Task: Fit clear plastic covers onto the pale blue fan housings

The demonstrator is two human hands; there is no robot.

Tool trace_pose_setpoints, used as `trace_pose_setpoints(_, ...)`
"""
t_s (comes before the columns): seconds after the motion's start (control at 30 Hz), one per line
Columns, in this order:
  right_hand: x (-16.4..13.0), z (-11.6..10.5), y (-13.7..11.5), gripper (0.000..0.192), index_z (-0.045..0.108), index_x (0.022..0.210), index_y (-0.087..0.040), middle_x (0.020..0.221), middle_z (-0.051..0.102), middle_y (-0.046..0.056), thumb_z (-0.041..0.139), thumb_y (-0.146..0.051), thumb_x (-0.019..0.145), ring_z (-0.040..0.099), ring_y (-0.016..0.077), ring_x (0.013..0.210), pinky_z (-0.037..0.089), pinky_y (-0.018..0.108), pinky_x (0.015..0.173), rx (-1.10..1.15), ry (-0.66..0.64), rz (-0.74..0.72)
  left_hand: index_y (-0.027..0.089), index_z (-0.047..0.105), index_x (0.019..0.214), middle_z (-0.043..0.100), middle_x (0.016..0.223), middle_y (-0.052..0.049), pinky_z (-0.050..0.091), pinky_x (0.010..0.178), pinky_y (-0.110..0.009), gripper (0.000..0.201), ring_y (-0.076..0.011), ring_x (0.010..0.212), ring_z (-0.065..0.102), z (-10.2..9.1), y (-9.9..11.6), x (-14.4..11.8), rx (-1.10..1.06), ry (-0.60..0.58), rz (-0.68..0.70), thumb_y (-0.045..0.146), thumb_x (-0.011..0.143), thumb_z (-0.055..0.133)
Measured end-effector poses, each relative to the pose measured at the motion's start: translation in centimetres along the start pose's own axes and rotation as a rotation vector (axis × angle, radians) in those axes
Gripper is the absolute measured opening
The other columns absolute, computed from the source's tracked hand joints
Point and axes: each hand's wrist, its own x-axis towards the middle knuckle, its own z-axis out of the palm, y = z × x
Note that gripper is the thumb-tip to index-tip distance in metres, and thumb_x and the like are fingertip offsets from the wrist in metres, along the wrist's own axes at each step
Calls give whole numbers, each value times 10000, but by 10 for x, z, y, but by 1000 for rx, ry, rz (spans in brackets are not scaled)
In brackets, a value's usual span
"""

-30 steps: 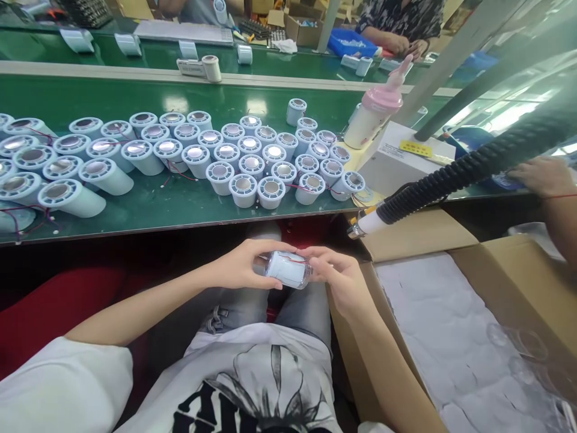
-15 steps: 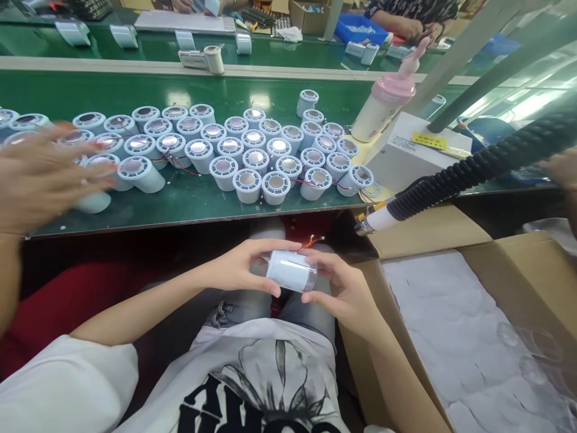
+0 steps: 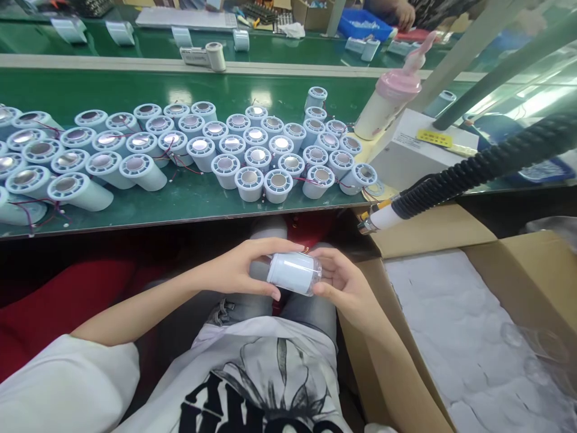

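A light-blue cylinder with a clear plastic sleeve [image 3: 292, 273] lies on its side above my lap, between both hands. My left hand [image 3: 252, 264] grips its left end, thumb below and fingers along the top. At the clear right end, my right hand [image 3: 345, 282] is closed around it with thumb and fingers. A bit of wire shows at the top, mostly hidden by the fingers. On the green bench ahead stand several similar blue cylinders [image 3: 250, 183] with ringed metal tops and thin red wires.
An open cardboard box [image 3: 523, 264] with white padding and clear plastic pieces sits at my right. A black corrugated hose [image 3: 451, 180] with a metal nozzle reaches over its edge. A pink-lidded bottle [image 3: 390, 102] stands by a white device [image 3: 406, 141]. Across the bench, a co-worker's hand [image 3: 404, 15] shows.
A neighbour's blurred hand at the left has left the view, uncovering cylinders there. My right fingers have shifted slightly right on the sleeve, and the wires above it are now mostly hidden.
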Motion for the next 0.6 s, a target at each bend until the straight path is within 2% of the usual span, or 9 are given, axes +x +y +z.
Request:
trace_pose_setpoints(0.33, 7, 7, 5, 349, 540, 981, -215, 766, 630, -8, 695, -429, 751, 605, 125, 569, 570, 263, 515, 148, 31, 103, 264, 482, 1362, 493, 1404, -116, 406, 1063, -393, 730, -269, 1301, 458, -1, 0, -3, 16, 11, 10, 240, 695, 779)
trace_pose_setpoints(0.47, 9, 5, 16, 380, 527, 1002, -218, 785, 631, -4, 672, -469, 757, 632, 147, 587, 575, 286, 522, 179, 92, 115, 271, 442, 1390, 489, 1406, -119, 438, 1030, -388, 774, -262, 1268, 496, -1, -4, 3, -163, 15, -66, 206, 695, 777)
trace_pose_setpoints(0.6, 12, -1, 32, 463, 478, 1020, -234, 850, 658, 9, 670, -542, 732, 679, 186, 646, 565, 303, 565, 321, 228, 69, 229, 457, 1380, 502, 1394, -144, 427, 1036, -417, 820, -281, 1250, 517, 4, -22, 38, -434, 69, -156, 192, 642, 812)
